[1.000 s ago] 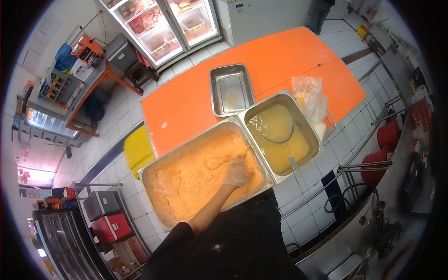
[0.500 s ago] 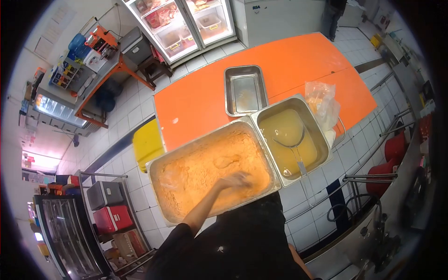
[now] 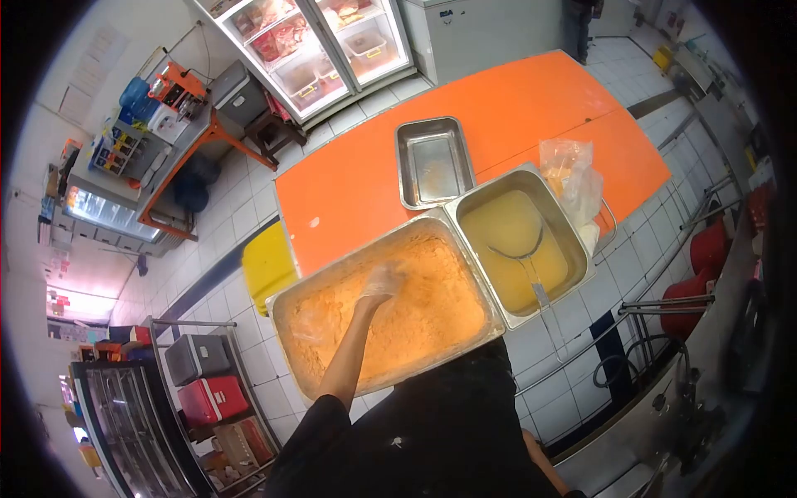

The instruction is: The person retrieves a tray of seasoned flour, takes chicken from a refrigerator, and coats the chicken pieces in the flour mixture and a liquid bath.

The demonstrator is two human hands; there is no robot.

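My left hand [image 3: 380, 284], in a clear plastic glove, is down in the orange flour in the large steel pan [image 3: 398, 373]. Its fingers are blurred and partly sunk in the flour [image 3: 436, 307], so their grip cannot be made out. Something clear and plastic-like [image 3: 313, 326] lies on the flour at the left. Beside the large pan, a deep steel pan [image 3: 588, 276] holds yellowish liquid [image 3: 502, 220] with a wire strainer [image 3: 531, 256] resting in it. Of my right arm only a bit of forearm [image 3: 544, 461] shows; the hand is out of sight.
A shallow steel tray [image 3: 433, 170] stands on the orange table [image 3: 340, 183]. A plastic bag [image 3: 575, 187] lies right of the liquid pan. A yellow container [image 3: 267, 266] is at the left. Behind are a lit glass-door fridge [image 3: 353, 83] and a person [image 3: 578, 29].
My left hand has moved left and farther from my body through the flour. The coated lump that showed on the flour is no longer visible. The view has shifted slightly.
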